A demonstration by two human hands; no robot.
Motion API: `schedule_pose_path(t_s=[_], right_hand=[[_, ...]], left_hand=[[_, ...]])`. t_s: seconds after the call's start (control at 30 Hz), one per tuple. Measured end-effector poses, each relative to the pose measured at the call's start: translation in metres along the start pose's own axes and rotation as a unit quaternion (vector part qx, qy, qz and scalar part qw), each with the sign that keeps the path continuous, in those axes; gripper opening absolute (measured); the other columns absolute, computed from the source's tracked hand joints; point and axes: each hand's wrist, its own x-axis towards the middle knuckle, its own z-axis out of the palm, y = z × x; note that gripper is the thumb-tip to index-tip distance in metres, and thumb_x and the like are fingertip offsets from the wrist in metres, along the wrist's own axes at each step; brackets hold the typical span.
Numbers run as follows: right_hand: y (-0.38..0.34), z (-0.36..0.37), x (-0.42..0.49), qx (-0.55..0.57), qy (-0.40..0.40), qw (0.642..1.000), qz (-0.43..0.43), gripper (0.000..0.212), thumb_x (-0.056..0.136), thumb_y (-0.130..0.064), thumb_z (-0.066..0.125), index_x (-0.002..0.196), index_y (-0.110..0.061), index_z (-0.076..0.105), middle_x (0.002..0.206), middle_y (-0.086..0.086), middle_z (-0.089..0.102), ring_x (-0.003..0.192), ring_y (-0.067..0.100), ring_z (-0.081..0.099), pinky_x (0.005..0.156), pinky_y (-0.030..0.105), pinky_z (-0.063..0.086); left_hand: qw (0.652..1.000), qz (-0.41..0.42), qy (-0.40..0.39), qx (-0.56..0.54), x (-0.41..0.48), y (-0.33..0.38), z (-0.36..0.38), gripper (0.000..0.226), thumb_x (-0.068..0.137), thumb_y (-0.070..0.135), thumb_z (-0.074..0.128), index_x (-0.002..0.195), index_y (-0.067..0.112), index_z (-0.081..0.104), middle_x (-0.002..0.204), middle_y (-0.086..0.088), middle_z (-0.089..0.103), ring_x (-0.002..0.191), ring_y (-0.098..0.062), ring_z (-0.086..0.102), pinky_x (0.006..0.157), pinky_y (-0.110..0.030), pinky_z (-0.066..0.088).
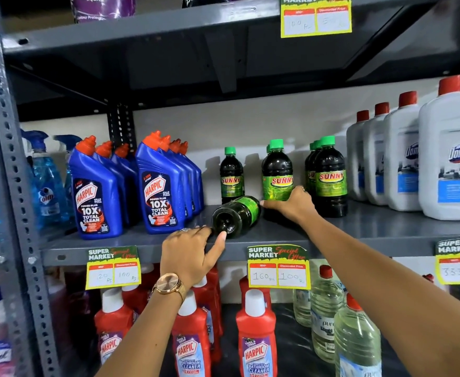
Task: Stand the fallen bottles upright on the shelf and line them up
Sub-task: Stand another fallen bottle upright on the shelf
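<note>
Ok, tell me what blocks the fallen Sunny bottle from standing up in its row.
Nothing visible does. The fallen bottle lies in the gap between two upright Sunny bottles, with both hands already at it.

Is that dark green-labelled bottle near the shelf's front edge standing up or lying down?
Lying down. The fallen bottle rests on its side, round base facing the camera, left hand at its base, right hand near its neck.

The shelf (359, 229) is matt grey painted metal. The fallen bottle (235, 214) at its centre is glossy dark plastic; paper price tags (279, 268) at six o'clock
</note>
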Motion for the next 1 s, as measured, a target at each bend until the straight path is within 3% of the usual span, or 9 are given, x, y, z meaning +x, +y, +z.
schedule_pose_path(t_s=[0.13,0.57,0.63,0.7,0.77,0.8,0.9,0.97,1.0], right_hand=[[0.002,-0.002,0.0,-0.012,-0.015,1.0,0.003,0.063,0.065,-0.031,0.081,0.116,-0.001,0.06,0.11,0.018,0.067,0.103,0.034,0.064,0.084,0.034,0.053],[-0.001,-0.002,-0.006,-0.079,0.019,0.997,0.011,0.092,0.066,-0.047,0.081,0.129,0.005,0.04,0.129,0.023,0.053,0.118,0.04,0.054,0.095,0.044,0.048],[-0.003,-0.006,-0.01,-0.045,0.097,0.994,-0.026,0.084,0.067,-0.059,0.074,0.117,0.004,0.048,0.121,0.022,0.056,0.113,0.037,0.056,0.091,0.043,0.048],[-0.009,-0.01,-0.016,-0.002,0.143,0.986,-0.084,0.06,0.077,-0.064,0.06,0.083,-0.005,0.054,0.092,0.017,0.064,0.089,0.032,0.063,0.077,0.038,0.049],[-0.022,-0.009,-0.023,0.003,0.069,0.994,-0.086,0.07,0.078,-0.075,0.045,0.066,-0.007,0.055,0.071,0.011,0.065,0.067,0.026,0.063,0.069,0.034,0.051],[-0.032,-0.005,-0.027,-0.012,-0.006,0.998,-0.062,0.081,0.074,-0.082,0.038,0.072,-0.003,0.06,0.074,0.012,0.067,0.065,0.025,0.064,0.071,0.034,0.053],[-0.06,0.008,-0.031,-0.08,-0.22,0.97,0.064,0.115,0.06,-0.096,0.023,0.127,-0.007,0.052,0.115,0.018,0.063,0.083,0.023,0.067,0.067,0.027,0.055],[-0.075,0.013,-0.03,-0.102,-0.271,0.95,0.118,0.114,0.062,-0.093,0.029,0.143,-0.013,0.037,0.126,0.016,0.057,0.079,0.017,0.065,0.048,0.016,0.049],[-0.079,0.015,-0.025,-0.109,-0.276,0.947,0.124,0.11,0.065,-0.09,0.035,0.145,-0.013,0.036,0.134,0.016,0.054,0.086,0.018,0.066,0.049,0.016,0.048]], left_hand=[[1.0,0.0,-0.004,-0.001,0.0,0.0,0.0,0.051,0.088,0.052,0.035,0.063,0.019,0.064,0.051,0.003,0.061,0.048,-0.019,0.058,0.047,-0.025,0.038],[1.0,-0.006,-0.014,0.003,0.0,-0.002,0.004,0.052,0.088,0.054,0.034,0.064,0.019,0.065,0.052,0.004,0.062,0.048,-0.018,0.058,0.049,-0.026,0.04],[1.0,-0.005,-0.02,0.005,0.001,-0.003,0.003,0.053,0.088,0.055,0.033,0.063,0.02,0.064,0.052,0.003,0.061,0.048,-0.017,0.058,0.049,-0.025,0.038],[1.0,-0.003,-0.03,0.008,0.0,-0.003,0.001,0.055,0.088,0.057,0.031,0.062,0.02,0.063,0.051,0.003,0.06,0.048,-0.017,0.058,0.048,-0.025,0.035],[0.999,0.008,-0.045,0.014,0.001,-0.006,-0.001,0.061,0.087,0.063,0.026,0.064,0.021,0.064,0.05,0.003,0.06,0.049,-0.017,0.058,0.046,-0.025,0.034],[0.998,0.024,-0.054,0.016,0.003,-0.01,-0.003,0.065,0.086,0.067,0.023,0.068,0.022,0.066,0.052,0.003,0.061,0.05,-0.017,0.059,0.045,-0.026,0.033],[0.991,0.098,-0.096,-0.004,0.01,-0.025,-0.009,0.077,0.081,0.077,0.012,0.091,0.027,0.07,0.065,0.002,0.068,0.064,-0.018,0.065,0.048,-0.029,0.032],[0.987,0.121,-0.103,-0.025,0.01,-0.03,-0.011,0.079,0.081,0.077,0.011,0.1,0.027,0.069,0.076,0.002,0.072,0.074,-0.018,0.067,0.053,-0.031,0.041],[0.989,0.113,-0.094,-0.03,0.007,-0.03,-0.01,0.079,0.082,0.077,0.013,0.102,0.025,0.069,0.084,0.002,0.073,0.081,-0.018,0.067,0.059,-0.031,0.046]])
